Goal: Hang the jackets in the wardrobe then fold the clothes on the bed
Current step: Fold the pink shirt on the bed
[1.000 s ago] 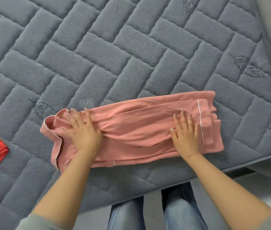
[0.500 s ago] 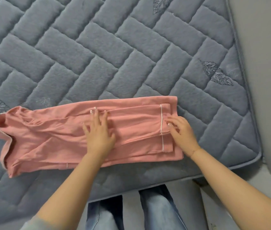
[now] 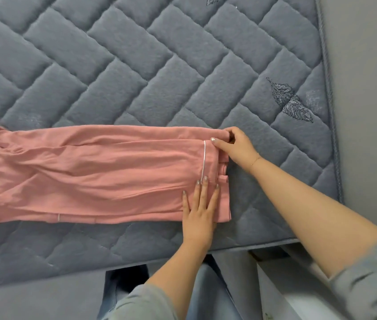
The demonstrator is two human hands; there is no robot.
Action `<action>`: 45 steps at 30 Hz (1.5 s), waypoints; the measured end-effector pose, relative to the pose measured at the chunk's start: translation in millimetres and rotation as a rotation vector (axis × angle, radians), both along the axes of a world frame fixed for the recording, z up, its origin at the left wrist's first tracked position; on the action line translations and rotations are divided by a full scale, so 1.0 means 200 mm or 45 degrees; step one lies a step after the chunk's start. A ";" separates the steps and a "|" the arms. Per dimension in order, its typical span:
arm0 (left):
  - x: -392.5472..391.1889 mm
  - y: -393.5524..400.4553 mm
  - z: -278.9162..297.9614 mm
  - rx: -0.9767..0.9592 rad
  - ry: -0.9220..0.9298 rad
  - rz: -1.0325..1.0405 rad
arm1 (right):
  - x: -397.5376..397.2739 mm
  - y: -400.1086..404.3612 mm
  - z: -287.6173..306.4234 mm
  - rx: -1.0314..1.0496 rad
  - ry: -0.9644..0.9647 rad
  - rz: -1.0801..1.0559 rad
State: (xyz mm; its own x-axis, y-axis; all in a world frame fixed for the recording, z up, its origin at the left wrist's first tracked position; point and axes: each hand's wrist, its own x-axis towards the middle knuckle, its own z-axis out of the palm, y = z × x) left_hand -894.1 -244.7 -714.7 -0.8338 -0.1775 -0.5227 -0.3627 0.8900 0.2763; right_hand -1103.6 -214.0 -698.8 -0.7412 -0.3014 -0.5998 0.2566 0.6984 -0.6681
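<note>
Head view shows our left hand spread flat on the pink garment while our right hand pinches its far corner on the bed.

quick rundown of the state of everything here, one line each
pink garment: folded lengthwise into a long strip, flat on the bed, left end out of frame
left hand: fingers straight, pressing the garment's near right corner
right hand: pinching the garment's far right corner
quilted grey mattress: bare, garment near its front edge
</note>
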 end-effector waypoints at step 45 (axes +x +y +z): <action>1.11 -2.01 0.14 1.468 0.784 2.746 | 1.03 -2.31 0.23 -0.069 -0.259 0.431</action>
State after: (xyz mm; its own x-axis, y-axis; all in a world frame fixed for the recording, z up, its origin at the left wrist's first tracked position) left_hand -672.7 -646.7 -685.7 -0.0302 -0.5171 -0.8554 0.1307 -0.8504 0.5096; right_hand -898.4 -675.6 -652.2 -0.4623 -0.5436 -0.7006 0.1492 0.7311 -0.6657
